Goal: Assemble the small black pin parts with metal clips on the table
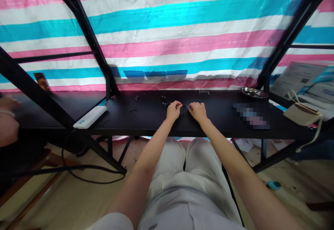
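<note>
The left hand point(174, 111) and right hand point(197, 111) are pinching opposite ends of a slim dark piece point(184, 106) over the counter point(221, 104), where a light, level grip (small bits point(163, 103) are lying close by) is probably serving best.

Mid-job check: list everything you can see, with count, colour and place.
Thin dark piece: 1, dark, between the hands
Small bits: several, pale, beside the left hand
Row of tiny pieces: 1, pale, tabletop's back edge
Dish: 1, silver, back right
Pixelated item: 1, unclear, tabletop right
Oblong device: 1, white, tabletop left
Bag: 1, beige, right end
Printed packs: count unclear, grey-white, far right
Tabletop: 1, black, under the hands
Sheet: pink, white, blue stripes, behind
Frame bars: several, black, both sides
Co-worker's hand: 1, left edge
Trousers: 1 pair, pale, below
Left hand, right hand: bare, centre
</note>
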`<state>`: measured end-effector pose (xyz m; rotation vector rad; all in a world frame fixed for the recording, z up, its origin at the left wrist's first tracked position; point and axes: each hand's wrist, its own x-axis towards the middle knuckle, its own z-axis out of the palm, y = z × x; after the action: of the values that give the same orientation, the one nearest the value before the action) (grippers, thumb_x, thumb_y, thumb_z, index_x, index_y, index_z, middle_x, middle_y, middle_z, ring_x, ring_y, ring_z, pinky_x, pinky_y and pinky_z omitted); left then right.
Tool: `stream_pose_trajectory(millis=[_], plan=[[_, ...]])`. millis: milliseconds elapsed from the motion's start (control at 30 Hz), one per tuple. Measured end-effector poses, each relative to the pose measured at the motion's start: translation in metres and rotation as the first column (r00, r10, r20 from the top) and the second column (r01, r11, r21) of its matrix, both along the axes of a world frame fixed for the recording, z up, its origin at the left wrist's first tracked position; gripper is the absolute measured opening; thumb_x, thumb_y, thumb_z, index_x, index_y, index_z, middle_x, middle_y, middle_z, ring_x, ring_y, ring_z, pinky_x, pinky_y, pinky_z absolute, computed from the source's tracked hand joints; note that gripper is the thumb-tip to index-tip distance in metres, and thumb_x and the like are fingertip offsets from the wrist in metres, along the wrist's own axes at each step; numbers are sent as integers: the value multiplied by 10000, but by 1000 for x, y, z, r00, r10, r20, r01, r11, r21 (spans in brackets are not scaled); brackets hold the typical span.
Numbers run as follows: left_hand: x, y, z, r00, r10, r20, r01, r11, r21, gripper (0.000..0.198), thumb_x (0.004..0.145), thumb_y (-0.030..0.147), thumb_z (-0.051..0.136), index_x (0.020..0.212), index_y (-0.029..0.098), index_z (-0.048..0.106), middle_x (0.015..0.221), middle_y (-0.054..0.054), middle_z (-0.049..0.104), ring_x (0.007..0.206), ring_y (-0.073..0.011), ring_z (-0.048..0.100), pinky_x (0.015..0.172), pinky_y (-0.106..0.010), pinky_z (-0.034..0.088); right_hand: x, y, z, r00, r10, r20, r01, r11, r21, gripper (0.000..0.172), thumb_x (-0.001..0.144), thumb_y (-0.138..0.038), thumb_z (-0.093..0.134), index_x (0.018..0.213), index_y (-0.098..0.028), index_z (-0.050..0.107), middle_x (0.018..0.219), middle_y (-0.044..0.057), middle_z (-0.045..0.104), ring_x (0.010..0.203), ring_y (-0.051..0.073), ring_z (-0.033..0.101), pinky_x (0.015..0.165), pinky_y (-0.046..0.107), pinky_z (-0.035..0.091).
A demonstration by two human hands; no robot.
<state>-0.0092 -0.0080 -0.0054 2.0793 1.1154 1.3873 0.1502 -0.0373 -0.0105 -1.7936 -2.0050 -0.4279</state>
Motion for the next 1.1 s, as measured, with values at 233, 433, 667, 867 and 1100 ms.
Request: stream_pose_trajectory(millis=[233,433,667,867,1100], plan=[[0,2,-2,1000,-9,0,9,1000,-27,58,804,159,566,794,178,619,773,-9,653,714,-118,594,740,-238,464,-4,-2,3,999,53,9,-53,998,-21,225,911,-275,427,972,-185,623,924,74,653,849,198,540,728,321,235],[-1,3,-2,997,73,31,-69,993,-96,60,804,152,555,786,175,607,749,-11,642,675,-115,587,709,-241,462,-2,0,0,1000,-22,-11,21,998,-54,217,901,-231,419,954,-171,620,977,105,647,905,219,542,741,323,264],[-2,6,-3,989,139,46,-129,975,-183,69,791,128,553,749,169,589,722,-15,633,637,-109,576,668,-237,457,-1,1,-2,997,-64,-37,61,995,-81,208,891,-213,423,952,-167,616,1002,122,643,926,226,552,742,327,295],[-2,4,-1,990,141,11,-137,974,-179,67,791,134,554,746,166,593,732,-22,640,659,-120,584,690,-247,455,0,2,-3,995,-63,-78,57,995,-83,189,884,-216,442,946,-169,615,999,109,644,932,223,554,739,322,293],[-3,4,-1,990,137,-39,-140,983,-120,66,789,139,571,795,171,629,771,-28,660,714,-133,598,735,-264,463,0,1,0,982,49,-181,-56,998,-33,209,904,-251,435,977,-174,616,960,86,646,914,203,557,724,300,294]])
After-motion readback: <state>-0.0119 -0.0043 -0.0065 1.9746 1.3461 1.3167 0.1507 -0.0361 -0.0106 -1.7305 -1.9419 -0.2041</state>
